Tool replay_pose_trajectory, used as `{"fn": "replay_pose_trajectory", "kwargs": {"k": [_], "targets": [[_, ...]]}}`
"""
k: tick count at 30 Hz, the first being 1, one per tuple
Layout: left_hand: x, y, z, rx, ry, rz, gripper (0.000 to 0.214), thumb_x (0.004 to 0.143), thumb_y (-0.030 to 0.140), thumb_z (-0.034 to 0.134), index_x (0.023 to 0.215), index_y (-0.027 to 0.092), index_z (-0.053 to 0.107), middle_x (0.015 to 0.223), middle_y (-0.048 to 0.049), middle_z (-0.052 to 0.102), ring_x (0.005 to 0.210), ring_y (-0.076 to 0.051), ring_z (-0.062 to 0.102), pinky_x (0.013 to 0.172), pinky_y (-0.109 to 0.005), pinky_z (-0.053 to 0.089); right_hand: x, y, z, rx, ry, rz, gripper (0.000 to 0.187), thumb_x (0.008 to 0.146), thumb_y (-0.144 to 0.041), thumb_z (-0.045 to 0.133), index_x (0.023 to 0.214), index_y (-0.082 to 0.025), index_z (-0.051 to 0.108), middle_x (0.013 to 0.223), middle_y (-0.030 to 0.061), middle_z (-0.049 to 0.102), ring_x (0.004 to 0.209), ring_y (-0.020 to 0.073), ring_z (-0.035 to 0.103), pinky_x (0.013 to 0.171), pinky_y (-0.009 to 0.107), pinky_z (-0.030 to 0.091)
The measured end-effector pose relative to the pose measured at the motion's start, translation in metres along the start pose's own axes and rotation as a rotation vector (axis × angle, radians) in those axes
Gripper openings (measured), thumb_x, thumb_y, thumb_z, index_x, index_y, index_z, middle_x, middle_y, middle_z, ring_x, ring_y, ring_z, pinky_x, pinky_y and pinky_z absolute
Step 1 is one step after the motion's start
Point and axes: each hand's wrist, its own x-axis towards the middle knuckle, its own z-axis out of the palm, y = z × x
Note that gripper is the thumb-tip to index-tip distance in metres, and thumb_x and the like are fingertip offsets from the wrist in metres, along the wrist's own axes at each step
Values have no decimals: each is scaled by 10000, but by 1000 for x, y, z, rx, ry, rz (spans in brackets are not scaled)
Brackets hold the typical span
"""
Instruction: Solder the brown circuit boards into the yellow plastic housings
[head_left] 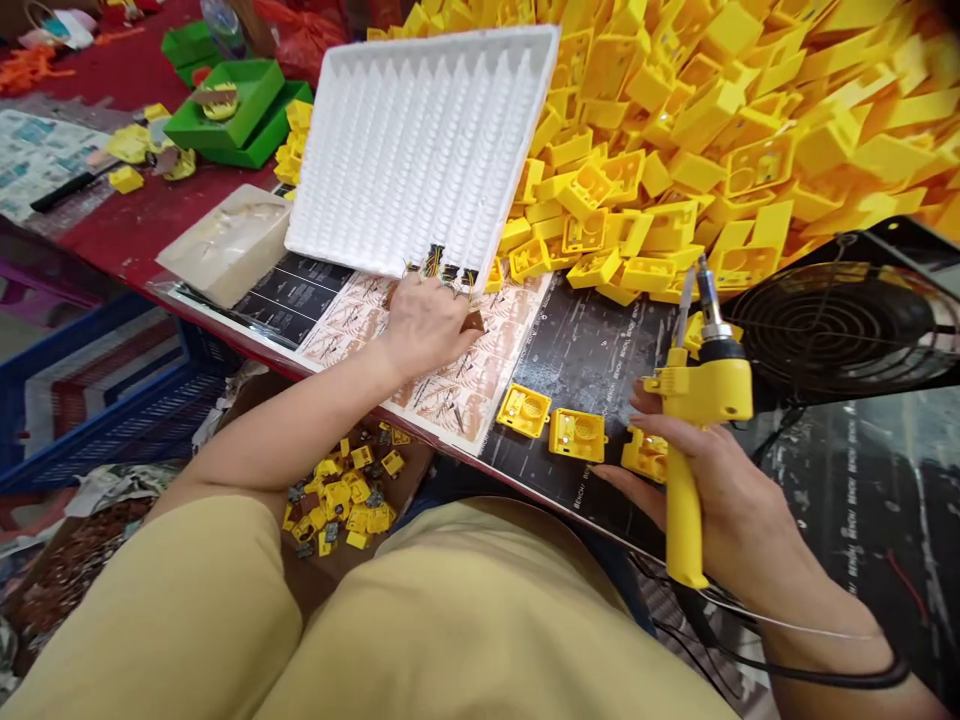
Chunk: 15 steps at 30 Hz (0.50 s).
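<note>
My left hand (426, 322) reaches forward to the near edge of a tilted white foam tray (420, 140). Its fingers are closed on small wired components (442, 265) sitting at that edge. My right hand (712, 480) grips a yellow soldering gun (694, 420) by its handle, tip pointing up. Two yellow plastic housings (551, 422) lie on the black mat just left of it. A third housing (646, 452) lies under my right fingers.
A huge heap of yellow plastic housings (712, 130) fills the back right. A black fan (840, 320) sits at right. Green trays (232, 105) and a beige box (225, 245) stand at left. A box of small yellow parts (345, 495) rests by my lap.
</note>
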Motion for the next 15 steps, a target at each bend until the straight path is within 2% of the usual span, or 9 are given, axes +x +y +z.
{"fn": "replay_pose_trajectory", "kwargs": {"k": [3, 6, 8, 9, 12, 14, 15], "targets": [[7, -11, -3, -351, -42, -58, 276, 852, 419, 598, 794, 166, 692, 753, -65, 683, 784, -216, 638, 728, -374, 500, 1, -5, -2, 7, 0, 46, 423, 904, -311, 665, 1276, -200, 495, 1138, 111, 640, 1018, 285, 660, 774, 398, 567], [17, -32, -13, -807, 65, -131, 330, 921, 441, 492, 871, 164, 664, 836, -64, 702, 782, -172, 669, 681, -325, 524, 0, -8, -3, 22, 20, 101, 447, 900, -305, 672, 1296, -200, 492, 1216, 117, 626, 1049, 278, 657, 815, 387, 573], [20, -43, -20, -944, 104, -140, 386, 959, 474, 410, 927, 170, 646, 899, -70, 699, 813, -171, 689, 676, -334, 534, 1, -11, -1, 37, 57, 112, 474, 885, -287, 691, 1306, -209, 489, 1244, 113, 621, 1047, 275, 657, 839, 391, 571], [20, -47, -22, -974, 75, -130, 404, 956, 504, 407, 944, 176, 642, 898, -67, 695, 800, -173, 694, 659, -339, 536, 3, -12, 1, 50, 65, 121, 489, 877, -285, 700, 1310, -216, 483, 1252, 111, 618, 1053, 276, 654, 852, 399, 568], [12, -46, -28, -959, -131, -41, 401, 874, 563, 538, 925, 182, 652, 778, -44, 680, 684, -166, 681, 597, -328, 527, 15, -17, 14, 62, 33, 111, 494, 884, -359, 688, 1301, -217, 464, 1193, 117, 627, 1053, 288, 638, 874, 441, 550], [4, -40, -34, -843, -216, 34, 334, 836, 507, 604, 874, 182, 671, 717, -34, 673, 661, -164, 669, 606, -321, 522, 25, -21, 26, 53, -14, 64, 496, 886, -437, 673, 1273, -209, 462, 1083, 104, 639, 978, 275, 640, 890, 455, 531], [-1, -35, -37, -745, -217, 64, 291, 835, 468, 610, 849, 187, 682, 712, -32, 675, 675, -169, 668, 626, -326, 519, 30, -22, 33, 45, -41, 34, 495, 890, -454, 663, 1264, -204, 457, 1021, 89, 640, 929, 262, 639, 904, 457, 519]]}}
